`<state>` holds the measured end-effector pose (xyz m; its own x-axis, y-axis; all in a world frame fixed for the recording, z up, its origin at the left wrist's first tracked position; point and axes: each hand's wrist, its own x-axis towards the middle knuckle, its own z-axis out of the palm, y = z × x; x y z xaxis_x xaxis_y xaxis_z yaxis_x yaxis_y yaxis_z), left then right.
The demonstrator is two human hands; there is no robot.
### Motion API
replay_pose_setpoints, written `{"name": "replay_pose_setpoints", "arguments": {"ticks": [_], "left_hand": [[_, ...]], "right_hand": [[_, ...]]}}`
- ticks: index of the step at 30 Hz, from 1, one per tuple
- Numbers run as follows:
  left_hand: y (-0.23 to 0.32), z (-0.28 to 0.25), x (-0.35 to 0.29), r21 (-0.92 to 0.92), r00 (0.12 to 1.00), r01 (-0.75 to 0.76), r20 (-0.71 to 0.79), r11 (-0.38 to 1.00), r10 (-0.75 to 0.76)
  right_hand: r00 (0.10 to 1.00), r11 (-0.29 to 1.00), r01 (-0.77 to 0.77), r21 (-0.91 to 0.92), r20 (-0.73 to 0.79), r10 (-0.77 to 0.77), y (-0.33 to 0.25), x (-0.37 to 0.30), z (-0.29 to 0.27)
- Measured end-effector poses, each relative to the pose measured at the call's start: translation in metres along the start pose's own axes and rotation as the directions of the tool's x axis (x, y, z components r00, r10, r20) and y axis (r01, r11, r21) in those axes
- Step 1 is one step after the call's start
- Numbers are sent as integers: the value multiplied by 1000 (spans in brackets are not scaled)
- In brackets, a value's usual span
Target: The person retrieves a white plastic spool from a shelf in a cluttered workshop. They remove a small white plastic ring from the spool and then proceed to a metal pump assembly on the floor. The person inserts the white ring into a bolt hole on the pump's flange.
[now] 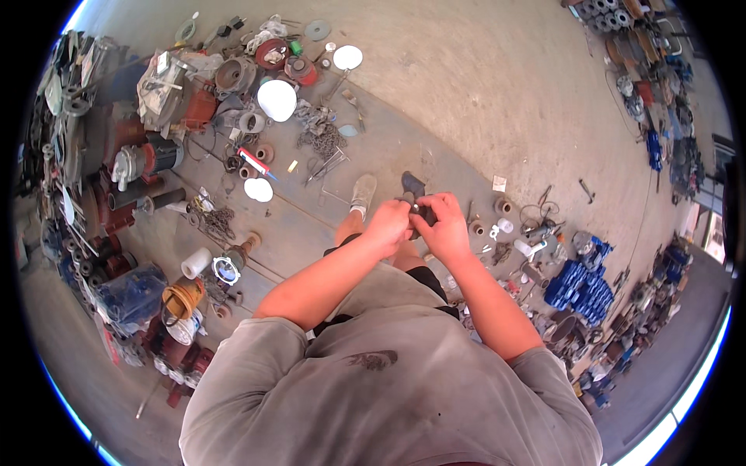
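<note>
My left hand (391,225) and my right hand (443,224) meet in front of my body, above my legs. Between their fingertips is a small dark part (420,220), roundish and metal-looking, with a little bright spot on it. Fingers of both hands are closed around it and cover much of it, so its exact kind cannot be made out. Below and beyond the hands my shoes (363,192) rest on the floor.
On the left floor lie a red-and-white sealant tube (255,161), a chain (322,143), an electric motor (161,155) and a yellow bucket (183,298). To the right are a rusty ring (503,206), a white bottle (522,248) and blue castings (581,289). Piled machine parts line both sides.
</note>
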<state>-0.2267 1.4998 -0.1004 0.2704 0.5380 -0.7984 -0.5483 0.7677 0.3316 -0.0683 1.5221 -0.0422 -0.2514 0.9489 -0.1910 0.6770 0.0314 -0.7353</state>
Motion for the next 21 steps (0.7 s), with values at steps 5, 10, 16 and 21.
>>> {"name": "replay_pose_setpoints", "arguments": {"ticks": [5, 10, 16, 21], "left_hand": [[26, 0, -29, -207, 998, 52, 35, 977, -46], [38, -5, -42, -262, 997, 59, 65, 963, -43], [28, -41, -33, 304, 979, -160, 170, 939, 112], [59, -27, -61, 926, 910, -275, 163, 260, 382]], "right_hand": [[987, 1000, 3, 12, 162, -5, -12, 17, 0], [935, 923, -265, 280, 307, 176, 2, 25, 5], [862, 394, -484, 781, 349, 367, 5, 24, 34], [773, 53, -533, 845, 460, 437, -28, 23, 34]]}}
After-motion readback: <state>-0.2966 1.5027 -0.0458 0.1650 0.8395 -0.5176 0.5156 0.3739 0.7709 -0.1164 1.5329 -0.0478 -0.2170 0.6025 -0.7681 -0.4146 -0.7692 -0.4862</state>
